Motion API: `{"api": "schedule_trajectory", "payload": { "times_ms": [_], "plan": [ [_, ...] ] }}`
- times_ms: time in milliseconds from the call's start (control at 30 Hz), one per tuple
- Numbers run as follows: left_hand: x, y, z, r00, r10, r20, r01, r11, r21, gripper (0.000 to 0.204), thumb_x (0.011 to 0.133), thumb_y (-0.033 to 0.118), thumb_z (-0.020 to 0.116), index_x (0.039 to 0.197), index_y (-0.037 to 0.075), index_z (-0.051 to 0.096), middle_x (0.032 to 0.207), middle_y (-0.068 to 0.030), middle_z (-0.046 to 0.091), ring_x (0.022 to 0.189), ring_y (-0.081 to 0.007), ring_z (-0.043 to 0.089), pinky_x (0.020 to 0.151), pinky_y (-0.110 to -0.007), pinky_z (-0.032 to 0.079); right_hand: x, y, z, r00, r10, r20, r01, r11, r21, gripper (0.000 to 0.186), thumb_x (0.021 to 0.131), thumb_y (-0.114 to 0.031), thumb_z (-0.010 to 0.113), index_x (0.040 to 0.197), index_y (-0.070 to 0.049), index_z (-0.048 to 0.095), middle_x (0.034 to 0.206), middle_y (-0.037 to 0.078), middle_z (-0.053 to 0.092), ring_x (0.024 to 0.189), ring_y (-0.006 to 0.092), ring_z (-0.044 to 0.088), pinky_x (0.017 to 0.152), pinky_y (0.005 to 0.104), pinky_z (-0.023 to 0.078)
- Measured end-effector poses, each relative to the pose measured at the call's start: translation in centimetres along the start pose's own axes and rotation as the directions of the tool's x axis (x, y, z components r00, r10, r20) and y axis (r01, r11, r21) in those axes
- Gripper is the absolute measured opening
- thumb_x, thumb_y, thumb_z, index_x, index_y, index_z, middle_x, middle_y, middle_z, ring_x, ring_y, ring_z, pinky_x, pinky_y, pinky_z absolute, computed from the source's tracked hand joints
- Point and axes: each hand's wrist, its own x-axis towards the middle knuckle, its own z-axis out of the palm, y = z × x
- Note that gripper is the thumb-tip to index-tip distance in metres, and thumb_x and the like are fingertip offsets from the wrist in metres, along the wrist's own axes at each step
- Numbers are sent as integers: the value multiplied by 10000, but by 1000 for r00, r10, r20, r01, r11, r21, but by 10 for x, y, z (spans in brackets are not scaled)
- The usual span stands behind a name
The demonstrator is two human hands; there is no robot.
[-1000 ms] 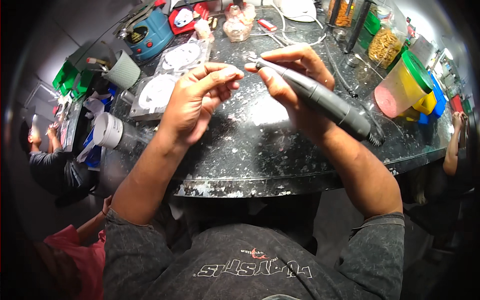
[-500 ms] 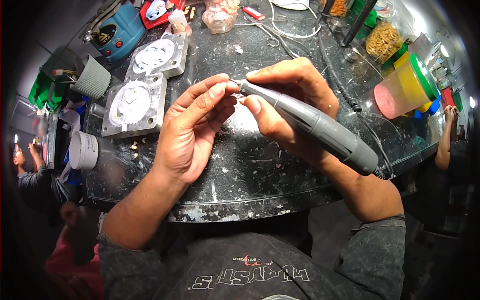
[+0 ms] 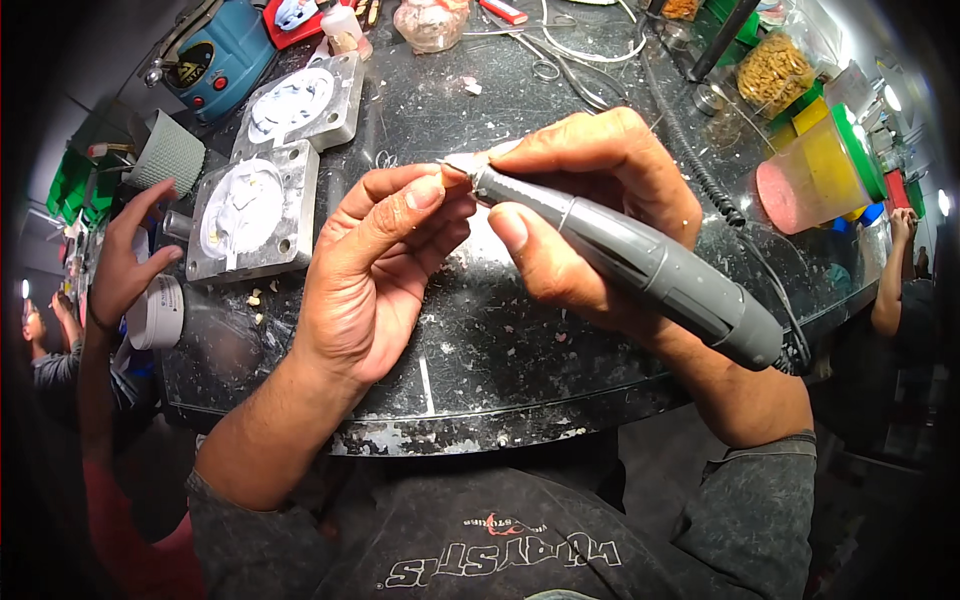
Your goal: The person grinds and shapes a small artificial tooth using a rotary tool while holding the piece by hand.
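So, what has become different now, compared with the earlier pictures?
Another person's hand has come up at the left, before the white tub. The left hand now appears to meet the tip of the grey handpiece; one second ago a gap showed. The view has shifted. Unchanged: the right hand holds the handpiece; both metal moulds lie on the bench.

1 left hand [image 3: 365,270] and 1 right hand [image 3: 640,165] are in view, with 1 dark grey handpiece [image 3: 645,262] in the right fingers [image 3: 515,228]. To the left of the left fingers: 2 metal moulds [image 3: 298,200], 1 white tub [image 3: 162,315], 1 textured pot [image 3: 170,150], 1 co-worker's hand [image 3: 125,265] and 1 blue machine [image 3: 228,65]. Beyond the fingers: 1 small bottle [image 3: 345,30], 1 red-and-white box [image 3: 505,11]. To the right of the right fingers: 1 green-lidded container [image 3: 815,175], 1 bag of tan pieces [image 3: 775,75].
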Motion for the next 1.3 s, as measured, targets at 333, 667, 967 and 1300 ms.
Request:
{"api": "schedule_trajectory", "payload": {
  "times_ms": [333, 667, 967, 1300],
  "plan": [
    [1, 1, 0, 997, 40, -73, -41, 999, -8, 201, 927, 106, 638, 1114, 32, 632, 1006, -104, 701, 916, -165, 677, 892, -304, 530, 1, -3, -3, 999, 20, 42, -22, 999, 35, 292, 801, 42, 655, 1058, 18, 518, 1002, 199, 674, 918, 216, 678, 813, 315, 550],
    [-1, 1, 0, 999, 43, -22, -43, 999, -10, 180, 934, 98, 622, 1096, 24, 646, 988, -106, 700, 902, -154, 669, 886, -297, 533, 0, -8, 0, 987, 154, 39, -155, 987, 45, 244, 814, 34, 640, 1017, 15, 508, 992, 222, 687, 965, 257, 689, 857, 364, 562],
    [0, 3, 2, 997, 69, 34, -70, 996, 53, 160, 932, 91, 616, 1068, 21, 661, 1012, -124, 699, 901, -149, 663, 893, -295, 524, 0, -10, -5, 977, 195, 84, -197, 980, 13, 223, 816, 40, 635, 1001, 7, 515, 994, 224, 686, 988, 263, 684, 864, 364, 561],
    [-3, 5, -1, 997, 65, 41, -67, 997, 43, 177, 926, 76, 607, 1081, 2, 652, 1028, -144, 694, 921, -168, 658, 906, -311, 521, -2, -7, -2, 981, 180, 77, -184, 982, 45, 212, 806, 54, 636, 981, 7, 525, 955, 181, 681, 993, 272, 688, 855, 357, 568]
  ]
}}
